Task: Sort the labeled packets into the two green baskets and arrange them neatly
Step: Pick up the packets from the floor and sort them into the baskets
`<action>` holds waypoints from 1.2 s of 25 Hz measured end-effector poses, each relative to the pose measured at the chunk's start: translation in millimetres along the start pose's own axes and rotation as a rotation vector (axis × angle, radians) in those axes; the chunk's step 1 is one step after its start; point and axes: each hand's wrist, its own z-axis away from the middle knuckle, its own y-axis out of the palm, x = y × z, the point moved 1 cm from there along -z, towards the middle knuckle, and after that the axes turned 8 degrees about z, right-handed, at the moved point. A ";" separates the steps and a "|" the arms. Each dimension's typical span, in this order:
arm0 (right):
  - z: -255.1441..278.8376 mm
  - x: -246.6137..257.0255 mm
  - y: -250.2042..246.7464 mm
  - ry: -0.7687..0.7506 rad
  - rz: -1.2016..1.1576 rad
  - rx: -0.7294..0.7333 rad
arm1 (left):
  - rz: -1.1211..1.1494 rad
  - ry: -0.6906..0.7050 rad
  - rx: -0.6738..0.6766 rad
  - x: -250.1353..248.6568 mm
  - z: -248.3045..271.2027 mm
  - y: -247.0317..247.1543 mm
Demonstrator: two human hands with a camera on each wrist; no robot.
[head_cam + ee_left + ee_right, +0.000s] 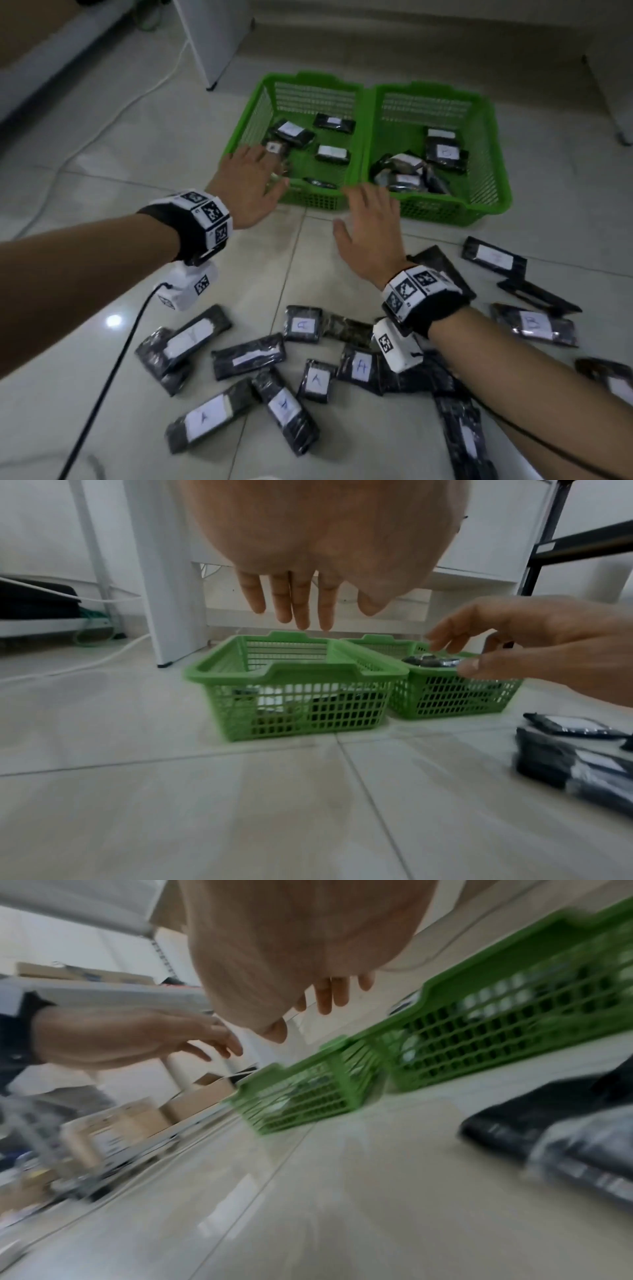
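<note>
Two green baskets stand side by side on the tiled floor, the left basket (pixel 356 130) and the right basket (pixel 493 154), each with several black packets with white labels inside. My left hand (pixel 253 181) hovers over the near left corner of the left basket (pixel 298 674), fingers straight and empty (pixel 294 604). My right hand (pixel 370 222) hangs before the gap between the baskets, fingers spread, holding nothing (pixel 329 993). Many labelled packets (pixel 322 380) lie scattered on the floor near me, some marked A, one marked B (pixel 534 323).
A white cabinet leg (pixel 205 44) stands behind the left basket, with a white cable (pixel 113 113) trailing across the floor at left. A black cable (pixel 113 370) runs from my left wrist camera. More packets (pixel 493 257) lie to the right of my right hand.
</note>
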 end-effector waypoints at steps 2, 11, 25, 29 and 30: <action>18.3 45.7 14.4 -0.141 -0.106 0.138 | 0.028 -0.096 0.068 18.4 41.8 -4.6; 66.0 170.3 71.7 -0.485 -0.275 0.620 | -0.031 -0.534 0.561 75.9 223.3 35.9; 44.8 92.1 54.4 -0.133 -0.421 0.368 | 0.059 -0.144 0.276 69.1 215.8 24.5; 31.5 55.3 26.1 0.146 -0.584 0.282 | 0.164 -0.066 0.123 58.8 181.1 9.3; 29.2 48.0 19.0 0.179 -0.631 0.266 | 0.215 -0.124 0.085 56.3 171.2 5.4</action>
